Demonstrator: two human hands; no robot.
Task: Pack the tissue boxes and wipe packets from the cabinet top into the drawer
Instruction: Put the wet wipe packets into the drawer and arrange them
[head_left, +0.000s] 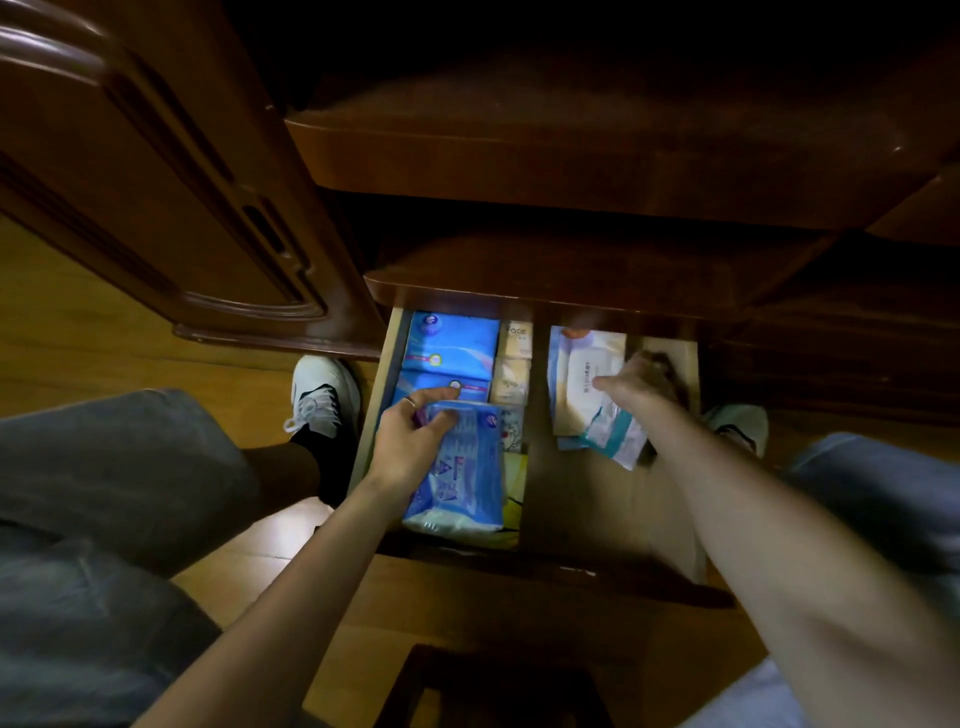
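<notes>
The wooden drawer (370, 415) is pulled open below the cabinet top (519, 280). My left hand (410, 441) grips a blue tissue pack (462, 478) at the drawer's front left. Two more blue tissue packs (449, 345) lie behind it, with small beige packs (511, 364) beside them. My right hand (639, 379) is closed on a white wipe packet (587, 379) in the right half, and a teal-trimmed packet (618, 436) sticks out under the wrist.
A carved cabinet door (156, 197) stands open at the left. My knees in grey trousers and white shoes (322, 395) flank the drawer on the wooden floor (78, 338). A dark shelf (571, 156) overhangs above.
</notes>
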